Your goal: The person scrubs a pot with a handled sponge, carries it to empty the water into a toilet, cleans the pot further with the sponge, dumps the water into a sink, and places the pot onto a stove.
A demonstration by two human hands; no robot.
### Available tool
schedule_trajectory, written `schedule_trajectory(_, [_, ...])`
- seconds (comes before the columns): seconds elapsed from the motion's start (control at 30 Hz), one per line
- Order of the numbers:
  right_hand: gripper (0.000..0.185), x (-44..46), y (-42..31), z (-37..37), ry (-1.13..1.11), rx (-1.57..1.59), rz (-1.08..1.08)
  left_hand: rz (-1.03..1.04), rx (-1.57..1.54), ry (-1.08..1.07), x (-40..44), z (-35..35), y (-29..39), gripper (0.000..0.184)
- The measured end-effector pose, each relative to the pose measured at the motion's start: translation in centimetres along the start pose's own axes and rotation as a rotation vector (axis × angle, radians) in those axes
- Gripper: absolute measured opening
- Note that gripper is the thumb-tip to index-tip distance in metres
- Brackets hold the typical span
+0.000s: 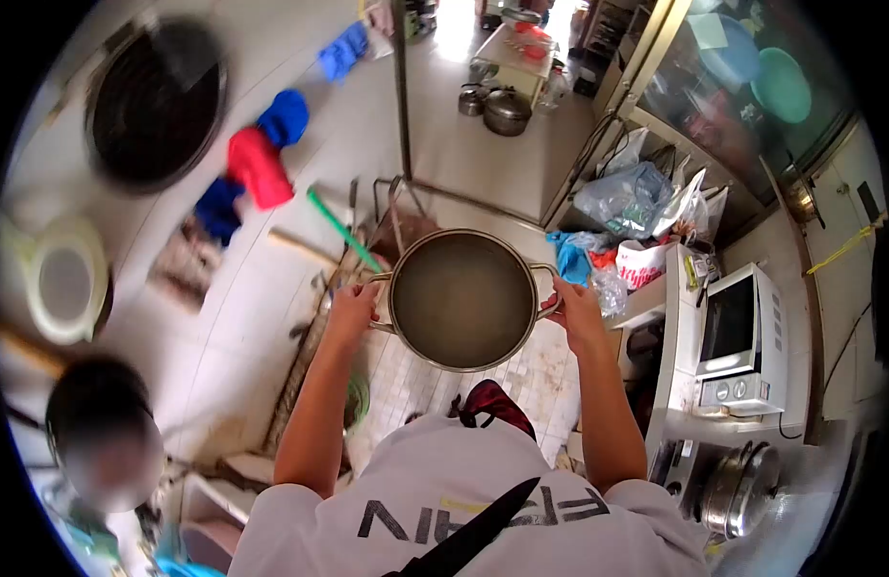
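Observation:
A round two-handled metal pot [462, 300] is held out in front of my body, seen from above. Its inside looks grey-brown and cloudy; whether liquid fills it I cannot tell. My left hand [352, 313] is closed round the loop handle on the left side. On the opposite handle, my right hand [574, 310] is closed in the same way. Both arms reach forward over a tiled floor [406, 385], with a shoe [502, 406] showing below the pot.
To the right, a counter bears a microwave [742, 337] and a lidded steel pot [742, 490] on a stove. Plastic bags [637, 207] are piled beyond. A green-handled tool [343, 229] leans at the left. Another person [103, 394] is at lower left. Pots [507, 111] stand beyond the doorway.

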State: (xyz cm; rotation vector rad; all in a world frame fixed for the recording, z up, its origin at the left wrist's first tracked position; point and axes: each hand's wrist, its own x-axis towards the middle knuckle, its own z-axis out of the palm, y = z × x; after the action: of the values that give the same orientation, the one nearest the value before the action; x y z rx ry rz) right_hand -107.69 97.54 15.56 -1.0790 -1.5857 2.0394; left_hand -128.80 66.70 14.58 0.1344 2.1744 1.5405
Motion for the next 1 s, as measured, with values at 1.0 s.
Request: schedule_trajectory(1.0, [0.044, 92.0, -38.9, 16.3, -0.034, -0.100, -0.073, -0.010, 0.039, 0.261, 87.0, 22.2, 36.5, 0.030])
